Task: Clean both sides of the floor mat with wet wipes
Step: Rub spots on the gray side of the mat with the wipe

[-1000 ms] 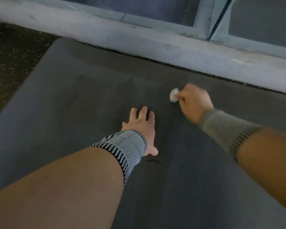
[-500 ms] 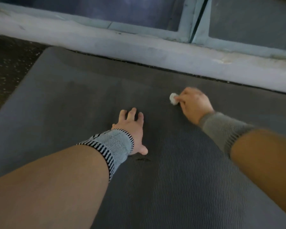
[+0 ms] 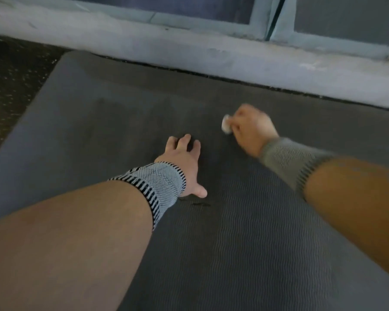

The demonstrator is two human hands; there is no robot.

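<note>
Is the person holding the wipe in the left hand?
No, the balled white wipe is pinched in the right hand, while the left hand rests flat on the grey mat.

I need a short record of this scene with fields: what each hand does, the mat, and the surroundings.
left hand: open, fingers spread, pressing flat on the floor mat
right hand: grips a balled white wet wipe against the mat; blurred
floor mat: dark grey, wavy texture, lies flat
surroundings: pale ledge along the mat's far edge
</note>
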